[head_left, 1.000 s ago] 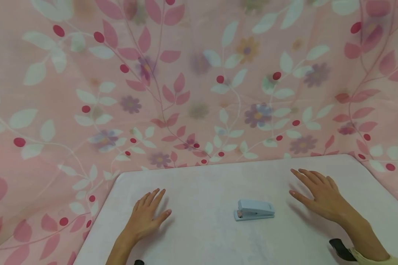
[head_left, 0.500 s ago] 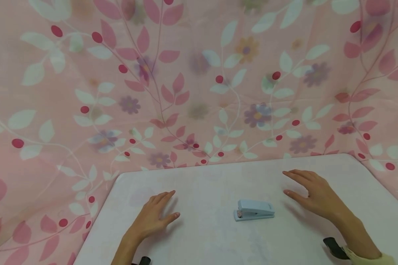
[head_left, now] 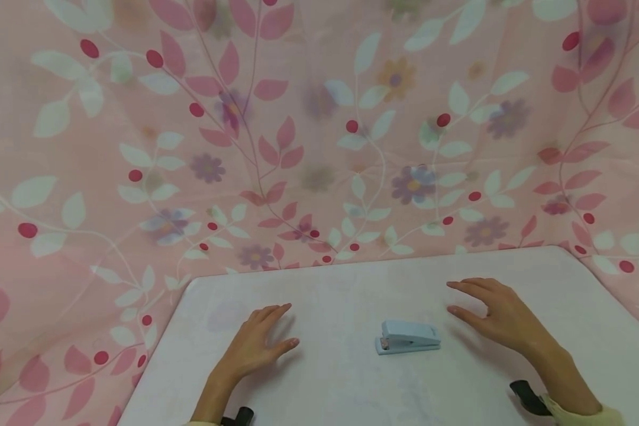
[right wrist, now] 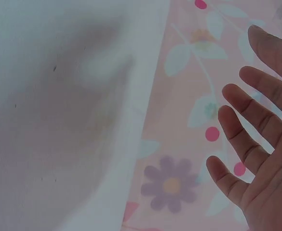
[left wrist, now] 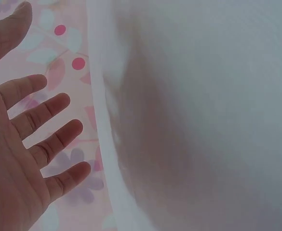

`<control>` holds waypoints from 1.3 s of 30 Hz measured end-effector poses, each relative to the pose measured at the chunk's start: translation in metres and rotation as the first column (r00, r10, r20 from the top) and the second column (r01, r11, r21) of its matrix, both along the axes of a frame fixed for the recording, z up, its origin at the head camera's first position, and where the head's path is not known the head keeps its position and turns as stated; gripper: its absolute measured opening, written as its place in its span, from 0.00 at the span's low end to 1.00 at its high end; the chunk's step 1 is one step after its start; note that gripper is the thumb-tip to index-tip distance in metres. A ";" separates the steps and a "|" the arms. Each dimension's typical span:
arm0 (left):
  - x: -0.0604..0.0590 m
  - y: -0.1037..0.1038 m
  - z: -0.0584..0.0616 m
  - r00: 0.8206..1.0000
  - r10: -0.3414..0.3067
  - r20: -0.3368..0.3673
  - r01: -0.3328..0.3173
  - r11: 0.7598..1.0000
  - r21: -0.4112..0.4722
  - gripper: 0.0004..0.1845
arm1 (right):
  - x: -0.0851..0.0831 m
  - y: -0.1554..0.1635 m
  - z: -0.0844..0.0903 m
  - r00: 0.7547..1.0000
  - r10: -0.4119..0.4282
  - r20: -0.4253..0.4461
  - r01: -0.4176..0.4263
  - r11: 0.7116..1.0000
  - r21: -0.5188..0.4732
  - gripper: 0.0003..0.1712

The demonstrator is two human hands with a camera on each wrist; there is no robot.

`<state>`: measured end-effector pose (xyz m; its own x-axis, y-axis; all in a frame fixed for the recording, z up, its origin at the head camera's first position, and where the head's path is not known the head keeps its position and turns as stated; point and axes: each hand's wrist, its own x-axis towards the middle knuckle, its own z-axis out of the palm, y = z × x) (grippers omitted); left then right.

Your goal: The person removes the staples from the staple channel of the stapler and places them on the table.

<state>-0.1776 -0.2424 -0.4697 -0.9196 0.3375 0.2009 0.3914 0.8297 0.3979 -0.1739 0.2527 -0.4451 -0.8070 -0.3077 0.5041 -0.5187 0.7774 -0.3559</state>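
Note:
A light blue stapler (head_left: 409, 337) lies on the white table, right of the middle, its front end toward the left. To its right hovers my right hand (head_left: 503, 316), apart from it, with fingers spread and thumb pointing left. My left hand (head_left: 252, 343) is held over the left part of the table, well away from the stapler, its thumb off to the right. Both hands hold nothing. In the left wrist view the left hand (left wrist: 30, 144) shows its palm and separated fingers. The right wrist view shows the right hand (right wrist: 261, 130) likewise, without the stapler.
The white table (head_left: 330, 302) has rounded back corners. Behind it hangs a pink curtain (head_left: 319, 148) printed with leaves and flowers, which also falls along both sides. A black band part (head_left: 527, 397) sits at the right wrist, another (head_left: 244, 415) at the left.
Both hands have moved inward toward the table's middle: the left hand to the right, the right hand to the left, nearer the stapler. The stapler has stayed in place.

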 end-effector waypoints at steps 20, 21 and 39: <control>-0.009 0.030 0.000 0.997 -0.072 0.025 0.071 0.996 0.062 0.41 | -0.002 -0.014 0.003 0.999 0.032 0.018 -0.032 0.999 -0.015 0.28; -0.009 0.031 -0.001 0.997 -0.076 0.023 0.074 0.995 0.067 0.41 | -0.002 -0.014 0.003 0.999 0.033 0.017 -0.033 0.999 -0.017 0.28; -0.011 0.045 -0.007 0.982 -0.171 -0.081 0.181 0.974 0.134 0.37 | -0.002 -0.029 0.005 0.997 0.067 0.036 -0.066 0.998 -0.020 0.26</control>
